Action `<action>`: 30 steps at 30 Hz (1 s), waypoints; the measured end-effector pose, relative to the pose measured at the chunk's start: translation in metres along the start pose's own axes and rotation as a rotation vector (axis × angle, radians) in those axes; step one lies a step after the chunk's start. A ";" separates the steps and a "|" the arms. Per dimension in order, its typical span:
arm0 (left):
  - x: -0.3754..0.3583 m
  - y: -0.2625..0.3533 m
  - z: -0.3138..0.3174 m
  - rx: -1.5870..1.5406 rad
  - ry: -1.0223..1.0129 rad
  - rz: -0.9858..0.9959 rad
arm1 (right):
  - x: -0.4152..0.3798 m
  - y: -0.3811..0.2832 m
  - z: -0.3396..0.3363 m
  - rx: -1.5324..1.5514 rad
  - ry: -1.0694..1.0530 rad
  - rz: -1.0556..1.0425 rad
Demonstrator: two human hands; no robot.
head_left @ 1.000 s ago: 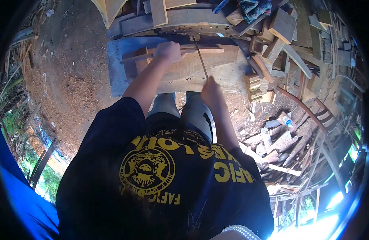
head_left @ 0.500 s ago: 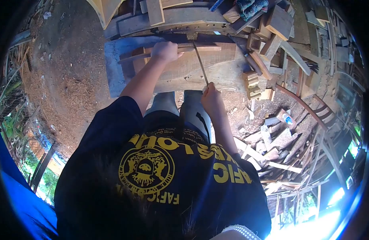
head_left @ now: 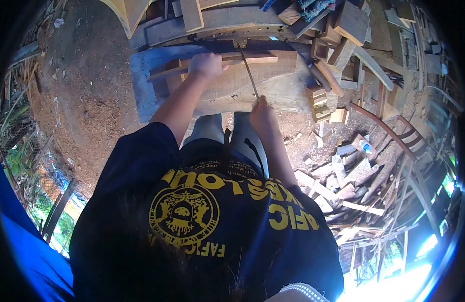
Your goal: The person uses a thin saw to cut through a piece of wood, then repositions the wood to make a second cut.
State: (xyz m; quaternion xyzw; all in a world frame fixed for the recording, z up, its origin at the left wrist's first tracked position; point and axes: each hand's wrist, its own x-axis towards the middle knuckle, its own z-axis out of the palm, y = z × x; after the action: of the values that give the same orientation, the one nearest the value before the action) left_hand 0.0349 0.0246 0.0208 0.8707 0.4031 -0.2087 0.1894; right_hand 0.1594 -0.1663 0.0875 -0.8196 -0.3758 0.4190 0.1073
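Observation:
My left hand is closed over a slightly curved wooden piece, which lies across the wooden workbench. My right hand grips the near end of a long, narrow tool that looks like a saw, seen almost edge-on from above. Its blade points away from me and crosses the wooden piece to the right of my left hand. The saw's handle is hidden in my fist, and I cannot make out its teeth or any cut.
On the bench's right lie a tool with a wooden handle and a curved wooden part. Wood blocks pile up at the back right. Offcuts cover the ground at right, beside a reddish curved frame. Sawdust lies at left.
My right hand has moved forward and slightly left, and the saw has slid away from me across the wooden piece. My left hand stays on the piece, nearly still.

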 end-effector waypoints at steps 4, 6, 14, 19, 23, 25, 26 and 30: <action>0.002 -0.003 0.001 -0.037 -0.010 0.008 | 0.036 -0.017 0.010 -0.047 0.008 -0.005; -0.002 -0.001 0.002 -0.027 0.009 0.004 | 0.024 -0.013 0.009 -0.033 0.027 -0.003; -0.004 0.002 0.011 -0.049 0.071 0.000 | 0.012 -0.010 0.001 -0.029 -0.056 0.080; 0.002 -0.004 0.018 -0.038 0.098 0.003 | 0.037 -0.019 0.010 -0.039 -0.019 0.021; 0.000 -0.001 0.001 -0.041 0.057 0.020 | 0.001 -0.010 -0.008 -0.045 -0.090 0.067; -0.001 0.003 -0.013 -0.018 -0.048 -0.020 | -0.002 0.005 0.002 0.013 -0.050 0.036; -0.001 0.004 -0.016 -0.022 -0.049 -0.018 | 0.005 0.010 0.011 0.010 -0.050 0.040; 0.006 0.000 -0.017 -0.021 -0.128 -0.018 | 0.042 -0.004 0.021 0.007 0.092 -0.056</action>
State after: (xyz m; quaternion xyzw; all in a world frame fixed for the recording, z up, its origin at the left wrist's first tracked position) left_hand 0.0422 0.0365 0.0323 0.8499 0.4002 -0.2612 0.2221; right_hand 0.1568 -0.1361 0.0511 -0.8269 -0.3916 0.3790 0.1391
